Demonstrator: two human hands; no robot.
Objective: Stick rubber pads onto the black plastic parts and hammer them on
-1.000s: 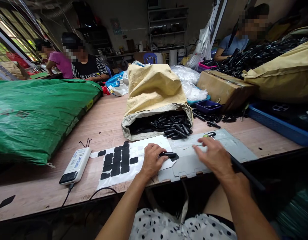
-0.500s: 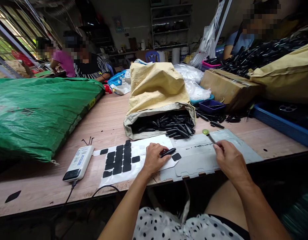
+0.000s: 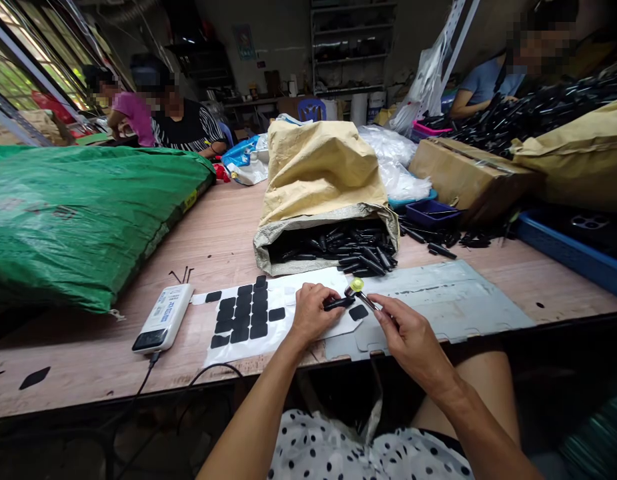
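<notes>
My left hand (image 3: 312, 312) grips a slim black pen-shaped piece (image 3: 342, 303), holding it low over the white sheet (image 3: 283, 337). In my right hand (image 3: 413, 341) is a small hammer (image 3: 357, 285) with a yellow-green end and a thin metal handle. Its head is close to the tip of the black piece; whether they touch I cannot tell. One black rounded-square patch (image 3: 359, 313) lies just below the hammer, on the grey board (image 3: 448, 300). Rows of similar black patches (image 3: 242, 312) cover the sheet left of my left hand.
Behind my hands an open yellow sack (image 3: 323, 173) spills black pieces (image 3: 371, 260). A white power bank (image 3: 163, 319) with a cable and a big green sack (image 3: 88, 220) are on the left. At right are a cardboard box (image 3: 475, 170) and a blue tray (image 3: 568, 243). Several people sit farther back.
My right hand has swung left with the hammer, bringing its head from over the grey board to the black piece's tip. My left hand keeps its hold. The camera view has shifted slightly.
</notes>
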